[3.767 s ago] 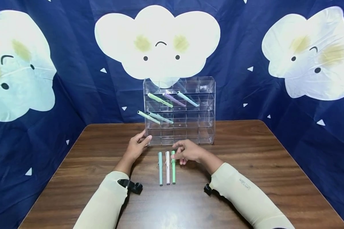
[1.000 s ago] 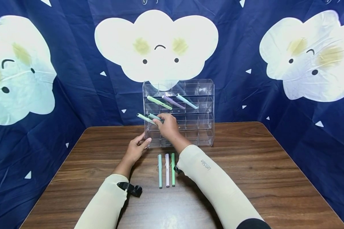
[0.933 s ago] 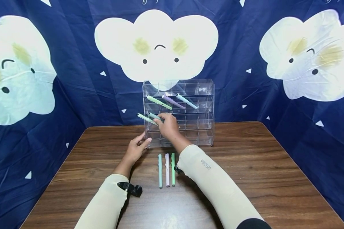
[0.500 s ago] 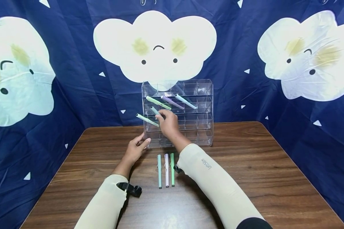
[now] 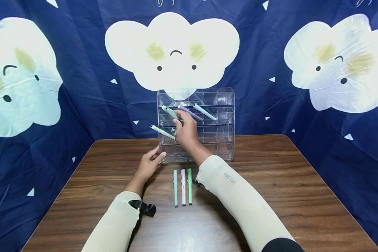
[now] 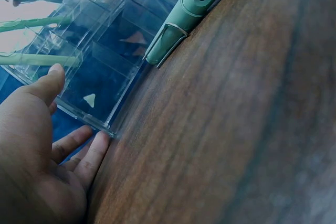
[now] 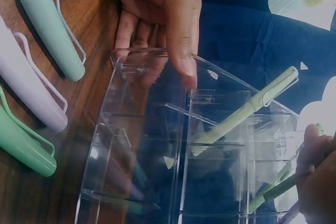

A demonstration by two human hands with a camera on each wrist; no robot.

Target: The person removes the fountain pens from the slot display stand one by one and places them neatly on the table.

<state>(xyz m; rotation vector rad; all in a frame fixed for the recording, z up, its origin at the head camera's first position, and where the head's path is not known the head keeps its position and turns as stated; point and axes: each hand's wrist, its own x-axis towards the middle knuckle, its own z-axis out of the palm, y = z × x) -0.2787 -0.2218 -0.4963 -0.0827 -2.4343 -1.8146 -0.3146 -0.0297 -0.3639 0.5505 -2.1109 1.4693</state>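
Head view: left grip (image 5: pixel 149 164) holds the clear rack (image 5: pixel 225 134) at its lower left corner; slackening risks rack shift. Teal pen (image 5: pixel 171 113), pinched in right grip (image 5: pixel 187 130), overlaps the rack's upper left; careless lowering could knock the purple pen (image 5: pixel 193 114) alongside.

Backdrop (image 5: pixel 261 115), upper frame: navy, white clouds (image 5: pixel 173 38), white triangles (image 5: pixel 113 81). Table (image 5: pixel 302 182), lower frame: brown, dark wood grain. Rack (image 5: pixel 225 134), centre: clear. Lower centre: teal pen (image 5: pixel 175 189), lilac pen (image 5: pixel 184 189), bright green pen (image 5: pixel 190 189). Centre: grey-green pen (image 5: pixel 170 112), mint pen (image 5: pixel 161 131), purple pen (image 5: pixel 194 114), pale blue pen (image 5: pixel 204 111). Sleeves (image 5: pixel 239 196), lower left and right: cream.
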